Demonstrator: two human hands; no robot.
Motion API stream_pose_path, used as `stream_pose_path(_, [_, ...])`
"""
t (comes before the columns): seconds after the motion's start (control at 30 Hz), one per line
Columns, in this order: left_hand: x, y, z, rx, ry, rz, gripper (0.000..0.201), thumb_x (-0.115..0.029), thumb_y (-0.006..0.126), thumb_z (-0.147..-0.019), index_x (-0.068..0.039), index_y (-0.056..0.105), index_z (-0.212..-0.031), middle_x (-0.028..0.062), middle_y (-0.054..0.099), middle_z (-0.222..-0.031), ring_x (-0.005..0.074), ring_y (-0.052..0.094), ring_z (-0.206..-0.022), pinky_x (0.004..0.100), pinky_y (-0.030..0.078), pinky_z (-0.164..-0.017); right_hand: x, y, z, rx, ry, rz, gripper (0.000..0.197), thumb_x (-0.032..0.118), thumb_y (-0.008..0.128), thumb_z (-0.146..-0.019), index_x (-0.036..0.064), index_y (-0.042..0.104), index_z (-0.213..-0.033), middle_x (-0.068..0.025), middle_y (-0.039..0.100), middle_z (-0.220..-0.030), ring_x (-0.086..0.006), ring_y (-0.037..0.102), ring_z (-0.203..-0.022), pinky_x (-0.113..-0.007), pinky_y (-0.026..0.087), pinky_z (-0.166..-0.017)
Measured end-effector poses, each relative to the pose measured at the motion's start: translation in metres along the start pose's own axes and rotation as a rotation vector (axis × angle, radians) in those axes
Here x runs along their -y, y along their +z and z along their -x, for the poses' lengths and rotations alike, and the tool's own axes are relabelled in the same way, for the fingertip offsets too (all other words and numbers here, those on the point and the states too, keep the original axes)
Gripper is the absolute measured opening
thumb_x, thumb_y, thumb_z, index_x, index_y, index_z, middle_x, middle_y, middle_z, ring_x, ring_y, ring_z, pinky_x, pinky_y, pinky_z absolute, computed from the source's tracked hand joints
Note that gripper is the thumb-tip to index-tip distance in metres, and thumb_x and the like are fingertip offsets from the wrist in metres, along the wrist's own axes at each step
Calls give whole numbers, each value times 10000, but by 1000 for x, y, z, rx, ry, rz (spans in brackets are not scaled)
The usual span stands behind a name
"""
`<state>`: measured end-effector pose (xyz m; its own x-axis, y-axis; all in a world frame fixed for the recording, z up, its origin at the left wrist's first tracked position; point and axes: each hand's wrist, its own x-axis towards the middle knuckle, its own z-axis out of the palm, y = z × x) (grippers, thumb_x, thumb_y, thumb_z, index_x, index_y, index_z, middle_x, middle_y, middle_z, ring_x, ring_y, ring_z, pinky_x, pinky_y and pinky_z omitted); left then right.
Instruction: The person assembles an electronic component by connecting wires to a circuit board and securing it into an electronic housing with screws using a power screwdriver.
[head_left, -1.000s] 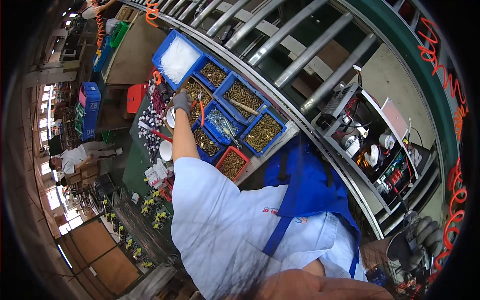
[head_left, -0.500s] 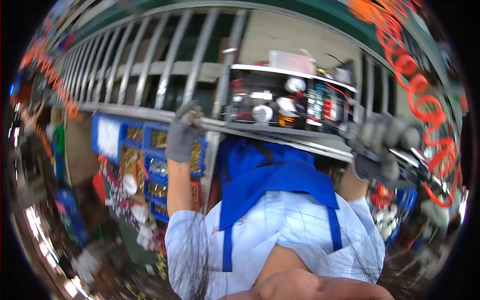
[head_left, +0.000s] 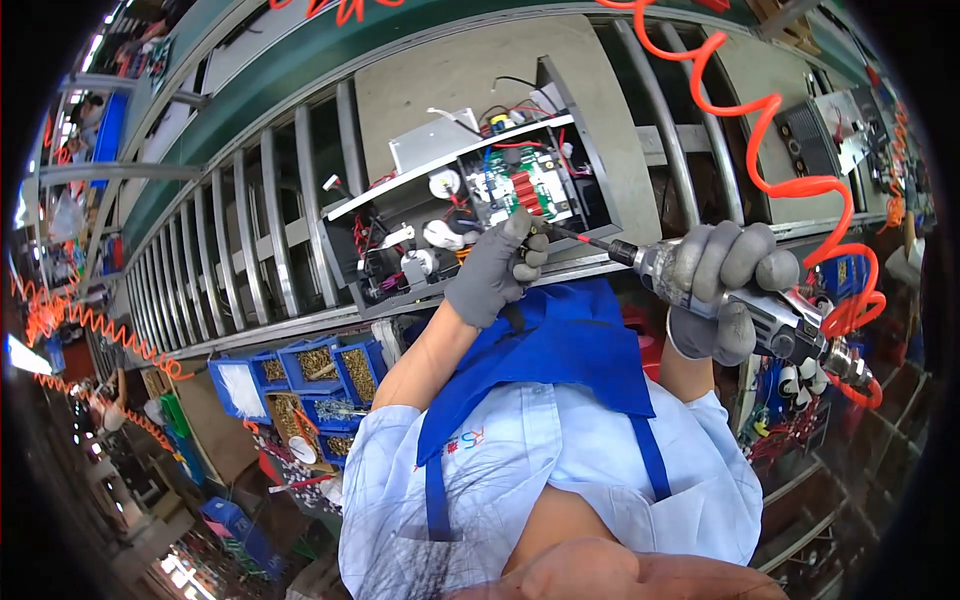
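My right hand [head_left: 735, 270], in a grey glove, is wrapped round a pneumatic screwdriver [head_left: 775, 322] with an orange coiled hose at its back end. Its long bit [head_left: 585, 239] points left, the tip close to my left fingers. My left hand [head_left: 495, 265], also gloved, is closed, thumb and fingers pinched at the near edge of an open black metal case [head_left: 592, 165]. Whatever is between those fingers is too small to make out. Inside the case lie a green circuit board [head_left: 497, 187] with red parts, white round components and loose wires.
The case rests on a grey board [head_left: 400, 85] over a roller conveyor [head_left: 265, 225]. Blue bins [head_left: 308, 362] of small brass-coloured screws hang at the near left. An orange coiled hose [head_left: 765, 150] loops at the right. Another metal unit [head_left: 825, 125] stands farther right.
My left hand has moved right from the conveyor rail to the case's near edge. The screwdriver in my right hand has swung so its bit points at my left fingers. The view has shifted.
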<state>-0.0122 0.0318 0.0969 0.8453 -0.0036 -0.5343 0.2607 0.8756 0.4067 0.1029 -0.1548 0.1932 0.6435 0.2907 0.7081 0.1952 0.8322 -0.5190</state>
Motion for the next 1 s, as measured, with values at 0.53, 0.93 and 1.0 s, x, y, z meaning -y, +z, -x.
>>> stream_pose_path(0.53, [0,2,-36,120,-82,-87,470,-463,652,-890,-16,558,-1000,-45,430,-716,18,333,-539,143,281,-419,-8,-15,8,-33,-28,50,453,48,634,-829,81,488,-1256,-49,396,-794,-104,378,-453,-295,399,-385])
stream_pose_path(0.93, [-53,12,-48,-45,-357,-218,518,-459,618,-923,23,601,-1111,4,552,-781,54,421,-552,183,348,-434,-19,-1,2,-168,-136,265,462,92,622,-821,66,502,-1266,-63,415,-822,-124,443,-530,-301,467,-421])
stream_pose_path(1.0, [-78,-3,-59,-48,33,-779,482,-443,588,-938,17,651,-1069,21,599,-838,85,493,-595,215,411,-481,-21,-2,-3,-176,-162,283,463,82,616,-821,68,508,-1272,-68,426,-822,-127,443,-533,-300,466,-424])
